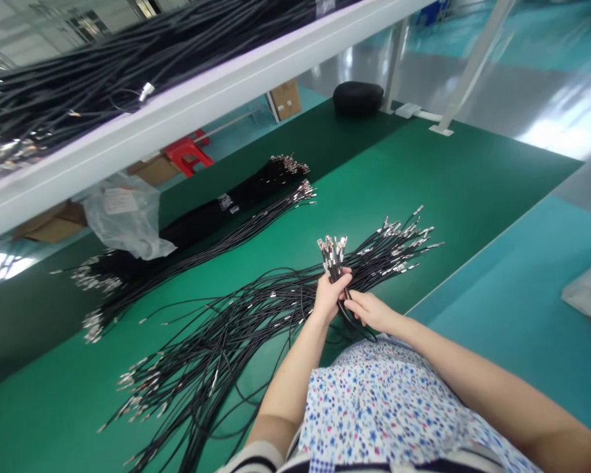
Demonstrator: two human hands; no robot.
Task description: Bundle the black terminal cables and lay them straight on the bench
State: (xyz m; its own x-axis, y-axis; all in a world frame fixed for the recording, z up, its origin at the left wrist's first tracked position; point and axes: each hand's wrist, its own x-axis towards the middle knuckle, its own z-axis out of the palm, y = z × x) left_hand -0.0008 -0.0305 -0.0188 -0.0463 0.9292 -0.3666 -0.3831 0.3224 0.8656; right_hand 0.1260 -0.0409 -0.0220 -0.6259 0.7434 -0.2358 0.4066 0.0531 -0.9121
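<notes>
A green bench (pixel 448 177) runs off at a slant, its far half in darker shade. Over it hangs a long white shelf rail (pixel 201 98). Past the bench edge the floor (pixel 522 295) is teal, and a glossy grey strip (pixel 512 92) farther off throws back bright patches of light. 2 white posts (pixel 474 62) stand at the far end, near a rounded black cushion (pixel 358 97). Beyond sit a red stool (pixel 187 154) and cardboard boxes (pixel 285 98); a crumpled clear plastic bag (pixel 123 213) lies on the bench.

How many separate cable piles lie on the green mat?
3: thick bundle at the back, thin bundle beside it, loose pile in front; the plastic bag may hide more.
</notes>
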